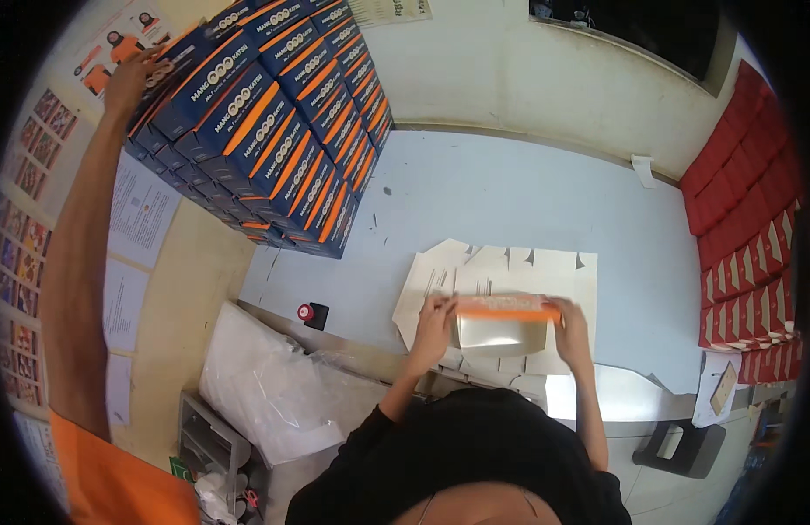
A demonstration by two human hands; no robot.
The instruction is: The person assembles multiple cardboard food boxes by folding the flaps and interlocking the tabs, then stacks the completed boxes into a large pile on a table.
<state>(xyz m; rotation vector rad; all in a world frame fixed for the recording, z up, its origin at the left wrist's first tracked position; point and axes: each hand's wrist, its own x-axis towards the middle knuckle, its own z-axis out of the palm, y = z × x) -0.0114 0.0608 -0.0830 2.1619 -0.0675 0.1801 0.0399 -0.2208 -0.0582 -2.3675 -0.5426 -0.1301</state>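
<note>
A part-folded cardboard box (pixel 503 336) sits near the table's front edge, its pale inside facing up and an orange band along its far side. My left hand (pixel 434 325) grips the left end of that band, fingers closed on the corner. At the opposite end my right hand (pixel 569 329) holds the right corner, thumb and fingers pressed on the card. Beneath the box lie flat cream box blanks (pixel 562 273) with slotted edges. The box's underside is hidden.
Dark blue and orange boxes (pixel 274 131) stand stacked at the left, where a co-worker's orange-sleeved arm (pixel 81 262) touches the top. Red boxes (pixel 746 227) are piled at the right. A red stamp (pixel 306 312) and plastic bags (pixel 265 376) are left of me.
</note>
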